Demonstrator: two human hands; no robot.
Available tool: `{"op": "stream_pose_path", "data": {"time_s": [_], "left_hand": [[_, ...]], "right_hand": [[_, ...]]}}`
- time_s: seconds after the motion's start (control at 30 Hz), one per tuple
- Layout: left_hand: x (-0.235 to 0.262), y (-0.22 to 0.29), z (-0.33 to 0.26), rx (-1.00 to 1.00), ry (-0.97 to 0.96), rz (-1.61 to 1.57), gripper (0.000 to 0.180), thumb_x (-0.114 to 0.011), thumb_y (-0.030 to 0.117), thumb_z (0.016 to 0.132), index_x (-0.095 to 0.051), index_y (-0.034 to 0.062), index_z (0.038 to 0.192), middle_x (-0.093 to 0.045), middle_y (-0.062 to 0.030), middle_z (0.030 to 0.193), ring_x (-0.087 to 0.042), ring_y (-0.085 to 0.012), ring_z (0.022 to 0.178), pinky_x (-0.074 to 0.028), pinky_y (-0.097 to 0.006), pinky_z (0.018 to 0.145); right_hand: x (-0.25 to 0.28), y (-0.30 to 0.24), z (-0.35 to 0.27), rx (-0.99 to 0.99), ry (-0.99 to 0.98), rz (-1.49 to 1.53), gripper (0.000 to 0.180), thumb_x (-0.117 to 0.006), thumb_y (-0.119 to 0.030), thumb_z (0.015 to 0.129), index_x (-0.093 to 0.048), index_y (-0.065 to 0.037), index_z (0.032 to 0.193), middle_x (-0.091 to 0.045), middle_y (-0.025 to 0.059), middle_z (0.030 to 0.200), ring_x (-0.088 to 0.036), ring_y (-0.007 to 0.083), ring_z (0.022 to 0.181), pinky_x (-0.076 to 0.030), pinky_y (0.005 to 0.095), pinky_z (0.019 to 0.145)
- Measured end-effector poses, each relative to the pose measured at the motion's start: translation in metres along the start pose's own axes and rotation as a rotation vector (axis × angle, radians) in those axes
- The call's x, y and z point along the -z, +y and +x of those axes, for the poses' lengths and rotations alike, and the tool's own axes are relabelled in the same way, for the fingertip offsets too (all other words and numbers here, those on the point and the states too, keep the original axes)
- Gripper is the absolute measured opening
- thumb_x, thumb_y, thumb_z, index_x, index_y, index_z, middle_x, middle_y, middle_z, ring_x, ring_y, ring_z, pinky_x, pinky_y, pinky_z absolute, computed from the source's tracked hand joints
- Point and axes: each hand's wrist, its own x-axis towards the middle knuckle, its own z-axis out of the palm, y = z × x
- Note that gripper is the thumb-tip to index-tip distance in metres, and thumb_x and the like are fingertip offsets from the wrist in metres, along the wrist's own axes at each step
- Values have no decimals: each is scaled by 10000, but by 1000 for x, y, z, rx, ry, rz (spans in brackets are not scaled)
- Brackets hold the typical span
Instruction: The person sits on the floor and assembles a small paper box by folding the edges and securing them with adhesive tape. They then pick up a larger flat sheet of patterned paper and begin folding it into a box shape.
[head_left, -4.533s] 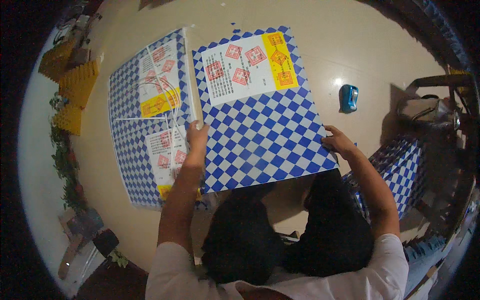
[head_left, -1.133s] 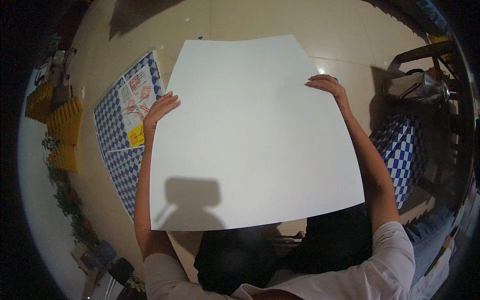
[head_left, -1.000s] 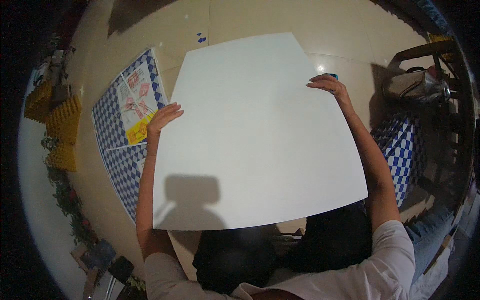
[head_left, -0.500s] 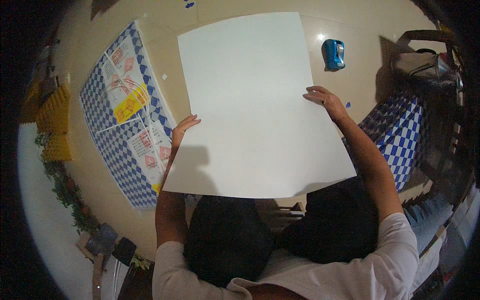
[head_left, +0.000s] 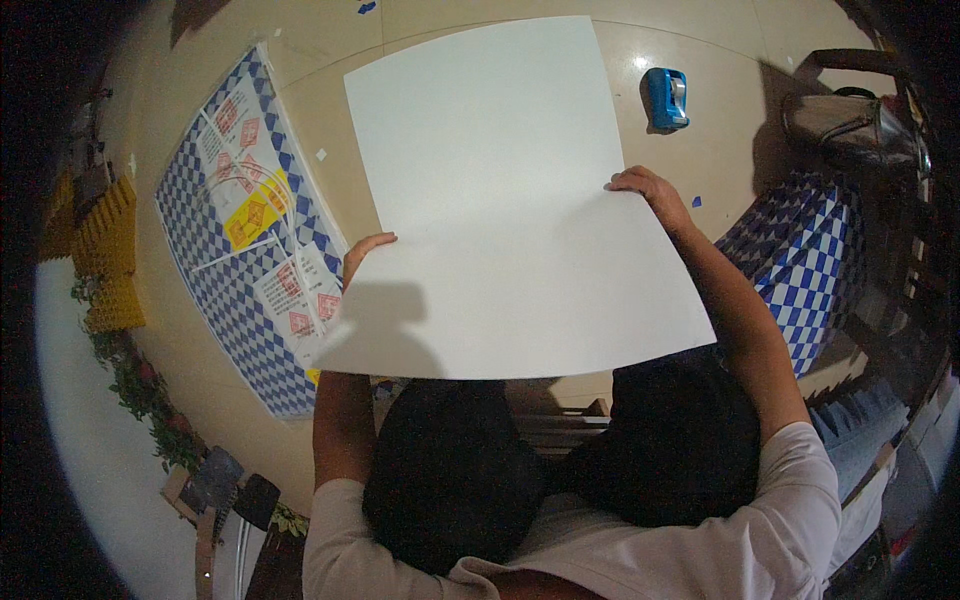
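white sheet (head_left: 510,200) held blank side up over the floor, long axis running away from the body, left hand (head_left: 362,258) pinching its left edge, right hand (head_left: 648,190) gripping the right edge farther up

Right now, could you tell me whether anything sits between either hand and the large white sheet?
Nothing visible does. The left hand already grips the left edge of the white sheet, and the right hand grips its right edge. The blue tape dispenser lies apart on the floor, and the blue checkered sheets lie to the left.
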Motion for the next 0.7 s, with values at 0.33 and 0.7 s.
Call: {"op": "stream_pose_path", "data": {"time_s": [0.33,0.7], "left_hand": [[-4,-10,23,362,323,163,481,-722,383,841,-673,-48,1050,-699,-198,963,-628,-224,831,-495,-371,780],[-12,-9,42,534,444,58,457,-698,397,912,-620,-53,921,-668,-98,835,-586,-170,744,-476,-355,654]], "right_hand": [[-11,20,16,-43,127,231,218,-692,-248,882,-687,-51,976,-681,108,959,-674,244,905,-525,360,802],[-4,-1,39,-317,119,161,414,-777,-358,840,-629,12,952,-653,189,863,-616,257,757,-488,387,708]]}}
